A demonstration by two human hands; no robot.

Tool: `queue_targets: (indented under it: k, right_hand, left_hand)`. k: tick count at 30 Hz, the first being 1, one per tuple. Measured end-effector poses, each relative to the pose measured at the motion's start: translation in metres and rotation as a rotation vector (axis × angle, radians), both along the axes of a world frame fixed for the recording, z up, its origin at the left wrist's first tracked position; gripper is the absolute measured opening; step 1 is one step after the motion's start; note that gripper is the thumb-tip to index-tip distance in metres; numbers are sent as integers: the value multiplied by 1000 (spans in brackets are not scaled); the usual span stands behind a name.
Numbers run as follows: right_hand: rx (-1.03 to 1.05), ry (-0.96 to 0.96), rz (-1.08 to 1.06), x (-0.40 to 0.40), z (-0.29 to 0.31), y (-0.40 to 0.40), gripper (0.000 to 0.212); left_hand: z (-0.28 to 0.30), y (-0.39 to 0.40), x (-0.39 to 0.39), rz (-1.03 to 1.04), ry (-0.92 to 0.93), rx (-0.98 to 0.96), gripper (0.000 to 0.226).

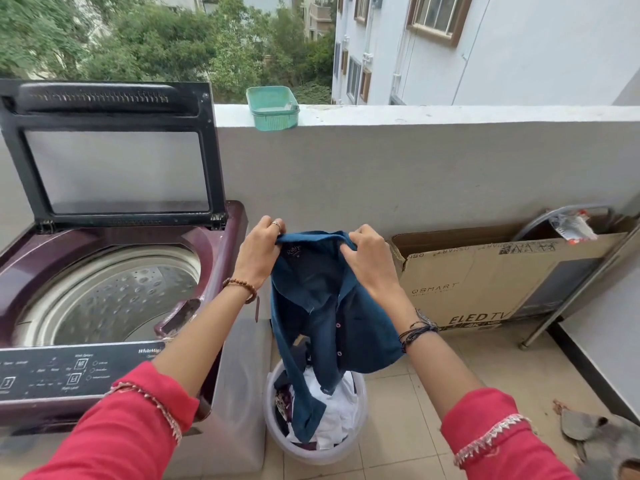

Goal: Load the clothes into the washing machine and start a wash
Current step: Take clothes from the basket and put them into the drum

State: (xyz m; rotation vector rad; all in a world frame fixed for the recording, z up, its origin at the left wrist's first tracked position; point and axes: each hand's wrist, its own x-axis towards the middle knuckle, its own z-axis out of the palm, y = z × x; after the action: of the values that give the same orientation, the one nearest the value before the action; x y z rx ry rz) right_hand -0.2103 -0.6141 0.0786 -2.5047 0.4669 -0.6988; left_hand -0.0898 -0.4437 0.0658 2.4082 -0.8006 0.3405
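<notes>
A dark blue buttoned shirt (325, 306) hangs in front of me over a white laundry bucket (356, 448). My left hand (259, 251) grips the shirt's collar on the left, and my right hand (370, 261) grips the collar on the right. The shirt's lower end trails into the bucket, which holds white and dark clothes (332, 410). To the left stands a maroon top-loading washing machine (228, 244) with its lid (114, 150) raised. Its steel drum (114, 299) shows no clothes. The control panel (76, 372) faces me.
A grey balcony wall (415, 168) runs behind, with a green plastic basket (273, 107) on its ledge. A flat cardboard TV box (485, 282) leans against the wall at right, beside a metal frame (571, 299). A crumpled grey cloth (595, 434) lies on the tiled floor.
</notes>
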Motion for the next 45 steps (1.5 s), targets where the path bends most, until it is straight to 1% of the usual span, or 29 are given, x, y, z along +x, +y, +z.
queue_targets:
  k: [2, 4, 6, 7, 9, 12, 14, 15, 17, 19, 21, 22, 23, 24, 25, 26, 27, 28, 29, 30, 31, 33, 34, 35, 36, 38, 40, 42, 45]
  right_hand:
    - [44, -45, 2, 1, 3, 3, 22]
    - [195, -24, 43, 2, 5, 2, 25]
    - [373, 139, 155, -1, 6, -3, 24]
    - [472, 244, 221, -4, 5, -5, 23]
    - [679, 378, 337, -11, 0, -8, 27]
    - [833, 416, 465, -16, -7, -8, 50]
    - [846, 431, 574, -14, -10, -6, 58]
    - [817, 459, 621, -12, -10, -6, 57]
    - [645, 555, 665, -8, -6, -5, 52]
    - [381, 620, 647, -4, -1, -6, 46]
    - [184, 578, 616, -2, -1, -8, 36]
    - [168, 546, 597, -3, -1, -8, 34]
    - [224, 532, 575, -5, -2, -9, 36]
    - [340, 529, 561, -8, -1, -8, 38]
    - [462, 514, 546, -12, -1, -8, 39]
    - [564, 461, 522, -13, -2, -8, 40]
    - [639, 370, 471, -14, -3, -9, 38]
    - [680, 259, 399, -15, -5, -10, 33]
    - [677, 177, 320, -15, -7, -12, 27]
    - [643, 159, 275, -15, -9, -15, 26]
    - [592, 200, 282, -16, -12, -17, 34]
    - [543, 356, 396, -17, -19, -16, 54]
    - [541, 410, 440, -17, -21, -13, 57]
    - [545, 427, 458, -17, -23, -9, 56]
    - [554, 407, 443, -16, -26, -5, 48]
    - [581, 315, 355, -13, -31, 3, 24]
    - [551, 235, 260, -12, -34, 6, 6]
    - [517, 168, 167, -14, -35, 4, 5]
    - [586, 42, -19, -18, -32, -7, 9]
  left_hand:
    - [-11, 3, 0, 130, 220, -114, 29]
    - [-18, 2, 0, 204, 572, -202, 34]
    - [-22, -1, -2, 233, 904, -268, 40]
    - [-20, -2, -3, 241, 1020, -308, 43]
    - [-15, -6, -4, 204, 1108, -372, 45]
    - [-4, -11, -7, 63, 1060, -387, 36]
    - [3, -13, -11, -37, 1008, -384, 32]
    - [7, -14, -13, -97, 966, -360, 32]
    - [20, -15, -16, -214, 837, -236, 34]
    - [32, -19, -11, -274, 684, -110, 36]
    - [40, -23, 0, -271, 561, -17, 28]
    - [43, -25, 5, -265, 522, 26, 25]
    - [45, -26, 9, -262, 512, 54, 20]
    - [46, -27, 12, -261, 504, 76, 16]
    - [48, -27, 12, -271, 498, 85, 22]
    - [50, -27, 12, -286, 493, 80, 30]
    - [53, -27, 10, -293, 513, 56, 29]
    - [54, -27, 7, -307, 536, 11, 22]
    - [55, -25, 7, -310, 578, -49, 14]
    - [54, -23, 8, -327, 613, -107, 8]
    - [54, -22, 10, -336, 640, -144, 19]
    - [54, -19, 10, -344, 700, -192, 57]
    - [54, -19, 10, -342, 727, -219, 65]
    - [55, -19, 8, -331, 724, -239, 63]
    - [56, -20, 8, -325, 723, -260, 51]
    - [52, -21, 12, -328, 724, -276, 27]
    - [48, -21, 14, -351, 677, -254, 20]
    - [45, -17, 16, -312, 665, -213, 19]
    - [42, -11, 23, -193, 673, -113, 39]
